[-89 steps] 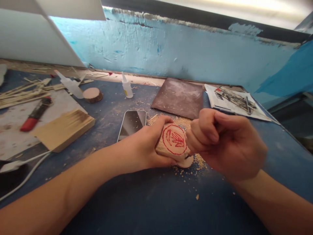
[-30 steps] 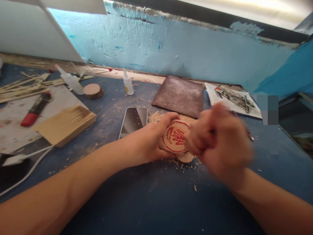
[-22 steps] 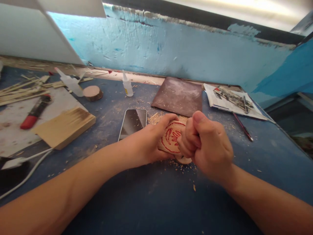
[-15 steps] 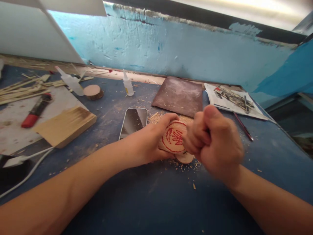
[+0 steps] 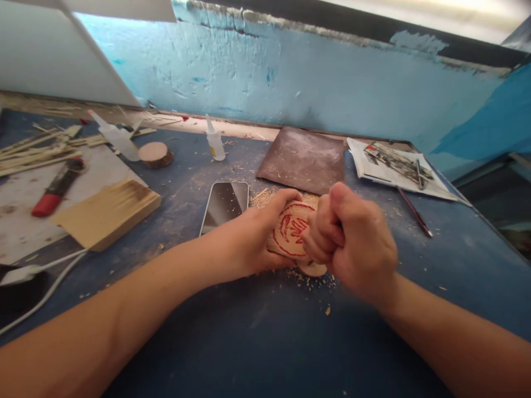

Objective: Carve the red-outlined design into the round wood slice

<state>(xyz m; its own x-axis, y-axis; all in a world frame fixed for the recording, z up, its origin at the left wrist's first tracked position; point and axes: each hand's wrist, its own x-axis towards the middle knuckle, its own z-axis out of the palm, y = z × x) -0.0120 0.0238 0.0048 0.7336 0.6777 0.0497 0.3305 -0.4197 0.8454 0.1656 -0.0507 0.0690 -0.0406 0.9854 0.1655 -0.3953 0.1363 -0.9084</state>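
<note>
My left hand [image 5: 263, 235] grips the edge of a pale wooden block [image 5: 288, 235] whose upper face bears a red ring with red marks inside it. My right hand [image 5: 354, 240] is closed in a fist over the block's right side. Whatever that fist holds, if anything, is hidden behind its fingers. Partly under the block lies a small round wood slice [image 5: 313, 269], with wood shavings [image 5: 319, 283] scattered around it. A smartphone [image 5: 224, 205] rests flat just beyond my left forearm.
At the back lie a brown sheet [image 5: 305, 160] and a paper [image 5: 373, 167] with small tools. A dark pencil-like stick [image 5: 415, 213] is at right. Leftward are two plastic bottles [image 5: 215, 143], a wood slice [image 5: 155, 155], a wooden board [image 5: 110, 215], a red-black tool [image 5: 58, 188] and a white cable [image 5: 56, 290].
My right fist has shifted a little left, further across the red-marked face. My left hand keeps its hold on the block. The whole view has moved slightly.
</note>
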